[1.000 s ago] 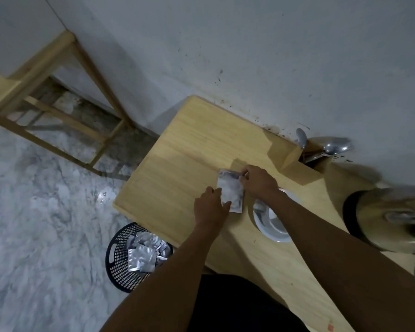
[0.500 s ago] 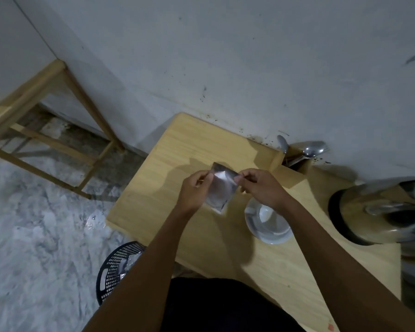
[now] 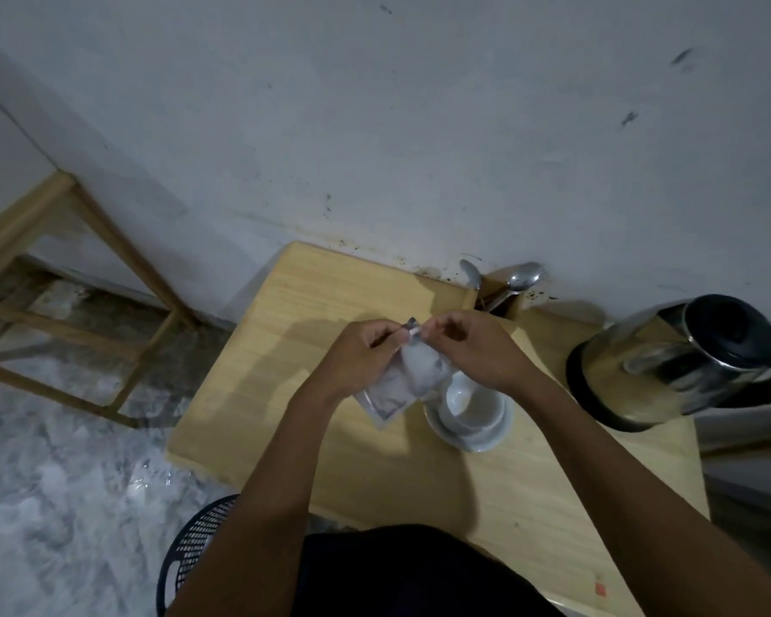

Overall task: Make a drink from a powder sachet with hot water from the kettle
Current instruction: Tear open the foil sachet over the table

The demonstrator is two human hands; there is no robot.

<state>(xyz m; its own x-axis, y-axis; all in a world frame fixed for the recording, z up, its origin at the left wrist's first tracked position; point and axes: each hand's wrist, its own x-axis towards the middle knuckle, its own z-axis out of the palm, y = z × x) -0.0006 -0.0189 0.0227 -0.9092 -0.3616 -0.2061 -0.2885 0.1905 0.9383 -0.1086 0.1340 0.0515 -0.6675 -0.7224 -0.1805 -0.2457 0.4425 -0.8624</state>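
A silvery powder sachet (image 3: pixel 401 385) hangs in the air above the wooden table (image 3: pixel 286 349). My left hand (image 3: pixel 357 358) and my right hand (image 3: pixel 481 349) both pinch its top edge, fingertips close together. Just below and to the right of the sachet, a white cup (image 3: pixel 472 403) stands on a white saucer (image 3: pixel 481 443); my right wrist covers part of the cup. A steel kettle (image 3: pixel 668 362) with a black lid and base stands at the table's right end.
A wooden holder (image 3: pixel 499 300) with spoons (image 3: pixel 524 276) stands against the wall behind my hands. A black mesh bin (image 3: pixel 192 545) sits on the marble floor at the table's near-left corner. A wooden frame (image 3: pixel 76 300) stands to the left.
The sachet was lifted off the table into the air. Both hands moved up to its top edge and came closer together. The camera tilted upward.
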